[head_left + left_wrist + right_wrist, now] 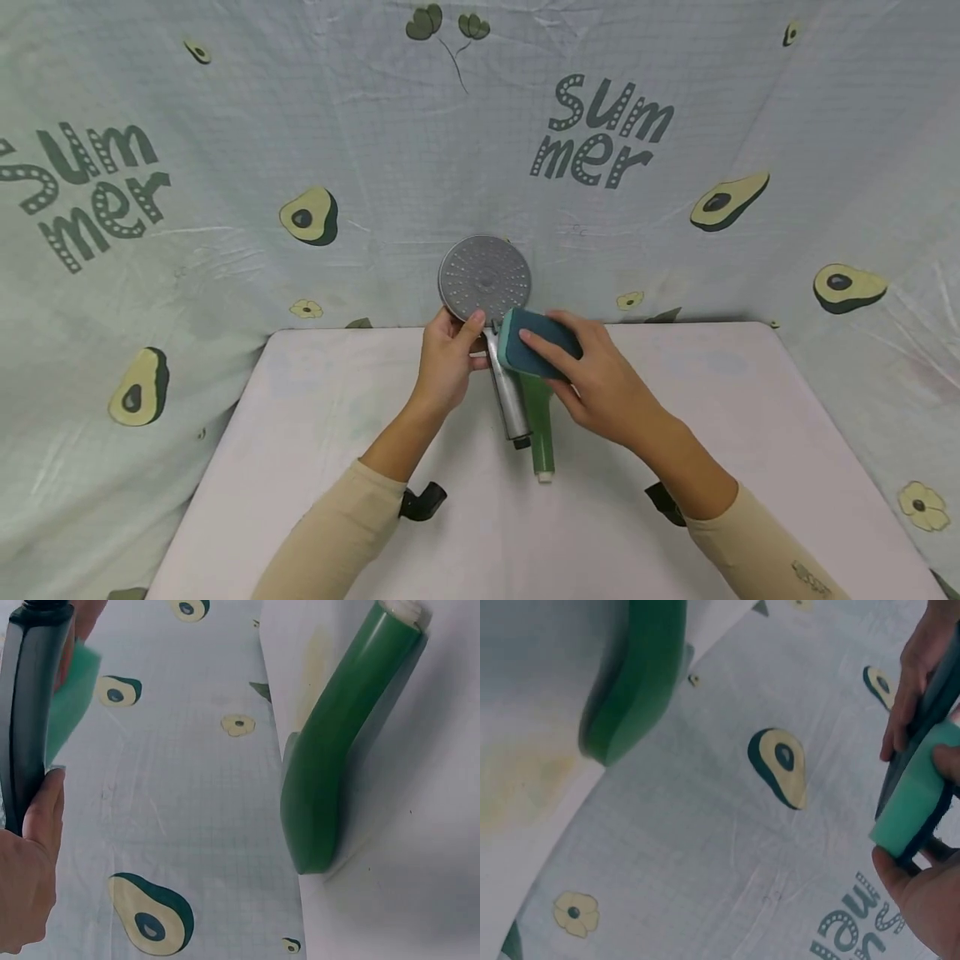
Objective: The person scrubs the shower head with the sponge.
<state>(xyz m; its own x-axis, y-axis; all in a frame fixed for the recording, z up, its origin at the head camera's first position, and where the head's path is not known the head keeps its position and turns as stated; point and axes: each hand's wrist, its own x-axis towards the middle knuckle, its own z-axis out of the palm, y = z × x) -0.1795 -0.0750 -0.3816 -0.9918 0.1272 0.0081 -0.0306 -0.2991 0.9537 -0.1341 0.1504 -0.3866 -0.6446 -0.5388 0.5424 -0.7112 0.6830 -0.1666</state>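
Near the table's far edge, my left hand (445,364) grips a silver shower head (485,279) by its neck, the round nozzle face turned toward me and the handle slanting down to the right. My right hand (609,385) holds a sponge (542,343), teal with a dark blue scouring side, close against the neck of the shower head. In the right wrist view the sponge's teal side (913,796) faces the shower head's dark back; firm contact is hard to confirm. Below both hands lies a green shower head (322,761) with a white threaded end, partly hidden in the head view.
The pale table (315,392) ends just beyond the hands at a hanging cloth (390,167) printed with avocados, flowers and "summer". Black wrist-camera mounts (423,502) show at both wrists.
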